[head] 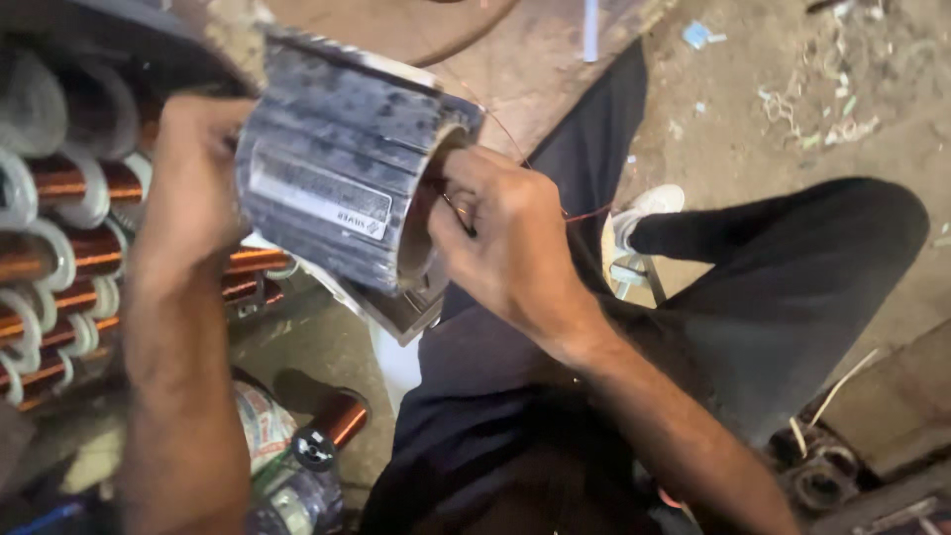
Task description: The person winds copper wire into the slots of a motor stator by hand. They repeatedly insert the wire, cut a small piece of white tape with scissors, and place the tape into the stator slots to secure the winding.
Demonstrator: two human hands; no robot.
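Left hand (193, 188) grips ribbed motor housing (337, 188); right hand (505, 243) pinches copper wire (584, 213) at opening

Bare forearms, dark trousers (792, 267), white shoe (649, 208).

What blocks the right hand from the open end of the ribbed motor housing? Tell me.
Nothing visible does. The right hand is already at the open end of the ribbed motor housing, its fingers at the rim with thin copper wire trailing from them. The left hand grips the housing's far side.
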